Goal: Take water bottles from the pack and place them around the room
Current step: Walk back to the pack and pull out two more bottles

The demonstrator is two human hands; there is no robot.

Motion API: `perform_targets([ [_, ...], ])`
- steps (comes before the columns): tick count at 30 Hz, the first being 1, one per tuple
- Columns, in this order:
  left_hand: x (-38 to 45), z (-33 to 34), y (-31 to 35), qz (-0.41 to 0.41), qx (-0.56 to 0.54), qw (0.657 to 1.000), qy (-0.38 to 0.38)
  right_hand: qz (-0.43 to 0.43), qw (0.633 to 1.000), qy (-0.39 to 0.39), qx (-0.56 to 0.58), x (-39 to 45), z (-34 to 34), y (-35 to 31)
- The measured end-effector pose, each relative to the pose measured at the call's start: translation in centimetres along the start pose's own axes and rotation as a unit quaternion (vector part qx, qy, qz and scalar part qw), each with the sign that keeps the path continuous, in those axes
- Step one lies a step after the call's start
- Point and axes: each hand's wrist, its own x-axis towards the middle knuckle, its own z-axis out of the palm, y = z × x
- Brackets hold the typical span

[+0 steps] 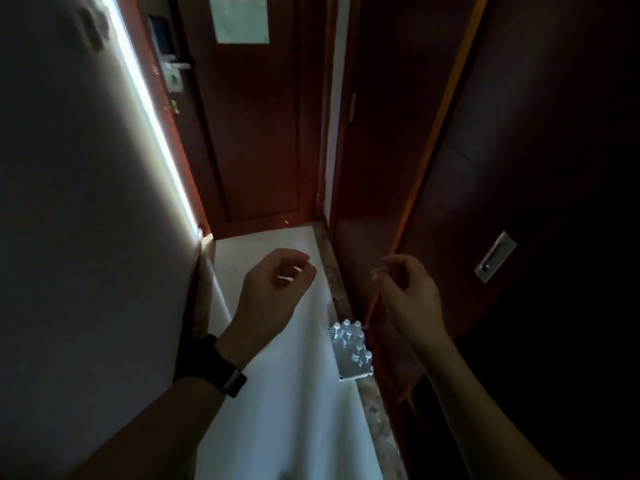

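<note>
Looking down a dim hallway: both hands, left hand (273, 285) and right hand (408, 289), loosely curled, grasping nothing; pack of water bottles (351, 348) on pale floor (277, 410) beside wooden wardrobe (519, 168); door (249, 133) ahead.

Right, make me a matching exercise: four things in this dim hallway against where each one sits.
Things:
1. clear plastic water bottle pack
2. black wristband
3. silver door lock handle
4. pale rectangular notice

Places:
A. left wrist
B. floor, by the right-hand wooden panel
C. upper door face
D. door's left edge

Pairs: 1-B, 2-A, 3-D, 4-C
</note>
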Motion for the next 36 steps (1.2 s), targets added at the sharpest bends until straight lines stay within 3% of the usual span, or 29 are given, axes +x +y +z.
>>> perform_targets([
  [9, 16.0, 7.5, -12.3, -0.020, 0.043, 0.995, -0.087, 0.082, 0.996, 0.045, -0.006, 16.3, 4.6, 11.5],
  [19, 26.4, 18.0, -33.3, -0.176, 0.065, 0.970, -0.157, 0.261, 0.961, 0.083, -0.045, 26.2, 10.1, 32.6],
  [26, 27.1, 27.1, -54.7, -0.268, 0.115, 0.936, -0.197, 0.368, 0.911, 0.154, -0.106, 24.9, 16.6, 54.1],
  [30, 25.5, 32.6, -69.5, -0.258, 0.166, 0.911, -0.275, 0.419, 0.878, 0.170, -0.155, 23.7, 21.6, 68.8],
  [36, 20.7, 38.3, -90.2, -0.223, 0.219, 0.867, -0.387, 0.451, 0.859, 0.172, -0.170, 20.7, 27.4, 87.3],
])
